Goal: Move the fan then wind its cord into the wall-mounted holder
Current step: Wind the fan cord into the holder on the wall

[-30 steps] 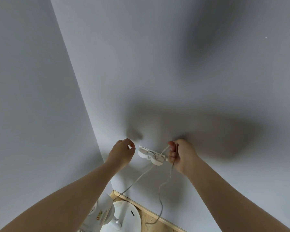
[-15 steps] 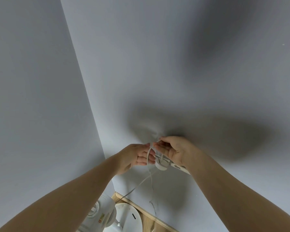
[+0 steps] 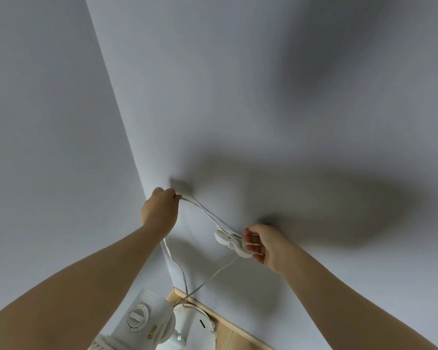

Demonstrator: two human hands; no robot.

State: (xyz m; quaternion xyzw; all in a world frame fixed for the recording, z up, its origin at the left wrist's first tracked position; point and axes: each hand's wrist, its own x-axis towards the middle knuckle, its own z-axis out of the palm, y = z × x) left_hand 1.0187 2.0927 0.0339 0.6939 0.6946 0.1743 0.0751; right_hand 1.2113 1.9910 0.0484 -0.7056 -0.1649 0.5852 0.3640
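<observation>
A white wall-mounted cord holder (image 3: pixel 229 242) sits low on the grey wall. The white cord (image 3: pixel 205 212) runs taut from it up and left to my left hand (image 3: pixel 160 210), which pinches the cord near the wall corner. From that hand the cord hangs down to the floor. My right hand (image 3: pixel 263 243) rests against the holder's right end, fingers curled over the cord there. The white fan (image 3: pixel 147 322) stands below on its round base, with a dial on its motor housing.
Two grey walls meet in a corner (image 3: pixel 127 137) just left of my left hand. A wooden skirting board (image 3: pixel 228 324) runs along the wall's foot above a wood floor.
My hands were together at the holder. My left hand has since pulled a loop of cord up and left, while my right hand stays at the holder.
</observation>
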